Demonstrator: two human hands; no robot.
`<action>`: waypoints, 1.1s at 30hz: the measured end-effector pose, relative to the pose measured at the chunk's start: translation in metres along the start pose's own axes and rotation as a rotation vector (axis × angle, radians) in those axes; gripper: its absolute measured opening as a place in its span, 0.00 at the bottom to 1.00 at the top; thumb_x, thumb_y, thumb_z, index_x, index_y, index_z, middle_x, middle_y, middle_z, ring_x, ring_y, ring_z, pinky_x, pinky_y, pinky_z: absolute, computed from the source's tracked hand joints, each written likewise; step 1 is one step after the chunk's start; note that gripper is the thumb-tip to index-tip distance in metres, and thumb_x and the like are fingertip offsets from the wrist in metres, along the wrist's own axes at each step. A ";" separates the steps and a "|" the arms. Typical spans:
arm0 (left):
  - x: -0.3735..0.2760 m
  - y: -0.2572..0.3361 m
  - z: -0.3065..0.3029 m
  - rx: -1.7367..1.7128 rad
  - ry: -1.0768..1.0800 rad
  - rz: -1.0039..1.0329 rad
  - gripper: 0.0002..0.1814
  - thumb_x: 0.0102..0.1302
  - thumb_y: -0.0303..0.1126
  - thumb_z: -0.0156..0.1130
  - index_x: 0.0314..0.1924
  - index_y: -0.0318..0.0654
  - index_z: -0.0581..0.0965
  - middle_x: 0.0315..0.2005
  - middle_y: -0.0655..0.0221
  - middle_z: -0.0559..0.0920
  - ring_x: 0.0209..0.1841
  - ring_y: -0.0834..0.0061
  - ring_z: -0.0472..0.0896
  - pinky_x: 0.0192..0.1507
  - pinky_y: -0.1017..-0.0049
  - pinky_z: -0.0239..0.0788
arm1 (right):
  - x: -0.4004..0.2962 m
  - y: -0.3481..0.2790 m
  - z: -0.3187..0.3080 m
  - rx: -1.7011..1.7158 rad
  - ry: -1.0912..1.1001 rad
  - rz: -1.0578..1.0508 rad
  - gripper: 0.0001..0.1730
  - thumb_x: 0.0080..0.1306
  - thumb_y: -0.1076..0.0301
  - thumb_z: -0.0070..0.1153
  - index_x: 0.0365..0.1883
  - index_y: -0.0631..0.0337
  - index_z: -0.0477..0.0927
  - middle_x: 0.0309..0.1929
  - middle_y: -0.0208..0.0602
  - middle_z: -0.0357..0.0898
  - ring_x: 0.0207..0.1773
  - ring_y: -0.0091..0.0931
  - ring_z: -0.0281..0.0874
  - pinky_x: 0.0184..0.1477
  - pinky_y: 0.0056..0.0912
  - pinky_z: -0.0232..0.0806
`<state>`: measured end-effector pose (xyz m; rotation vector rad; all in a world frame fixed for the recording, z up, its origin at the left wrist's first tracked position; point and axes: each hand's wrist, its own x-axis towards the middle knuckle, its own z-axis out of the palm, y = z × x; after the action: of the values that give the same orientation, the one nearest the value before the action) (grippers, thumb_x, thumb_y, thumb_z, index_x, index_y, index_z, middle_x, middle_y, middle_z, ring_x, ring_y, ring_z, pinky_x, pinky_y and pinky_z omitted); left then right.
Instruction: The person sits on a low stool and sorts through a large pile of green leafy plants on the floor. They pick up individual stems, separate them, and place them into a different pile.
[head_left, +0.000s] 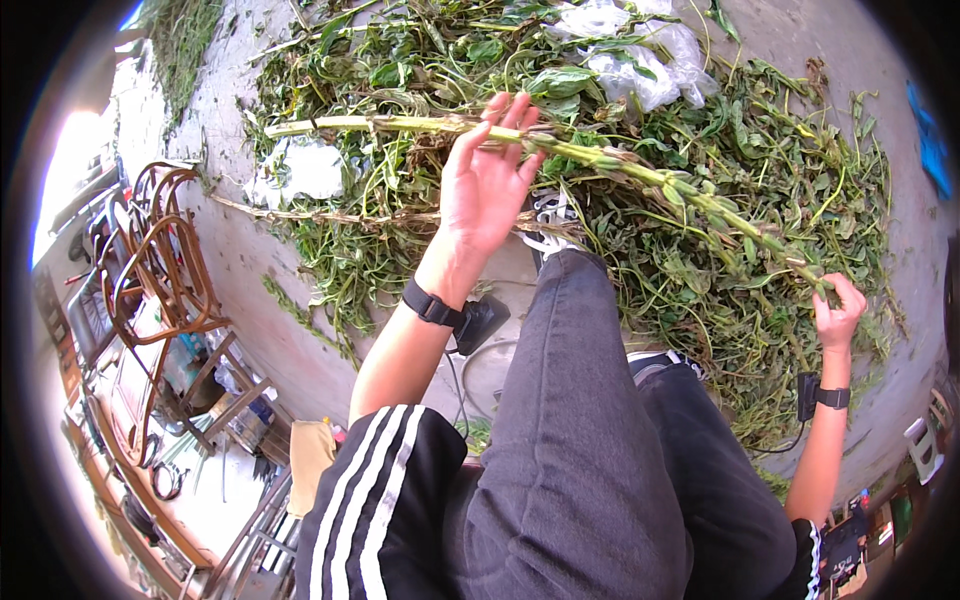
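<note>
A long green stalk (637, 171), lined with pods and resembling sesame, stretches across in front of me. My left hand (484, 184) is palm up, the stalk lying across its spread fingers with the thumb against it. At the thin, right-hand end, my right hand (838, 311) pinches the tip between thumb and fingers. The thick bare end (300, 126) extends left past my left hand. Beneath lies a broad heap of cut leaves and stems (720, 157). A dry brown stalk (330, 216) runs partly behind my left hand.
Crumpled clear plastic bags (645, 56) lie on the heap's far side. A white plastic piece (296, 172) is at its left. Curved wooden chair frames (161, 255) stand left on the concrete floor (247, 292). My shoe (551, 225) touches the leaves. Blue material (928, 142) lies far right.
</note>
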<state>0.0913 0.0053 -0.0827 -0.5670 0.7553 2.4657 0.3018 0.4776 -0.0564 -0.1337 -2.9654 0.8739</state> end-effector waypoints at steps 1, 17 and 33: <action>0.002 0.002 0.000 -0.034 0.009 0.006 0.30 0.72 0.36 0.57 0.73 0.43 0.65 0.72 0.66 0.68 0.75 0.68 0.64 0.70 0.61 0.65 | 0.005 -0.004 -0.002 0.003 -0.023 0.012 0.07 0.52 0.78 0.60 0.29 0.66 0.76 0.24 0.38 0.75 0.24 0.30 0.74 0.30 0.28 0.65; 0.003 -0.043 0.024 0.462 -0.204 -0.237 0.34 0.72 0.38 0.64 0.72 0.39 0.61 0.59 0.53 0.77 0.57 0.56 0.82 0.63 0.57 0.73 | 0.082 -0.129 0.020 0.179 -0.287 0.125 0.12 0.61 0.71 0.63 0.43 0.61 0.81 0.33 0.42 0.84 0.32 0.34 0.82 0.38 0.35 0.73; 0.030 -0.006 0.002 0.254 -0.076 0.039 0.23 0.75 0.35 0.58 0.67 0.43 0.68 0.56 0.60 0.79 0.58 0.60 0.81 0.62 0.59 0.76 | 0.068 -0.067 -0.023 -0.254 -0.056 0.161 0.30 0.66 0.44 0.63 0.56 0.58 0.81 0.50 0.40 0.85 0.51 0.34 0.83 0.55 0.38 0.74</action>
<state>0.0708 0.0210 -0.0989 -0.3647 1.0373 2.3619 0.2311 0.4402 0.0010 -0.3675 -3.1412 0.5152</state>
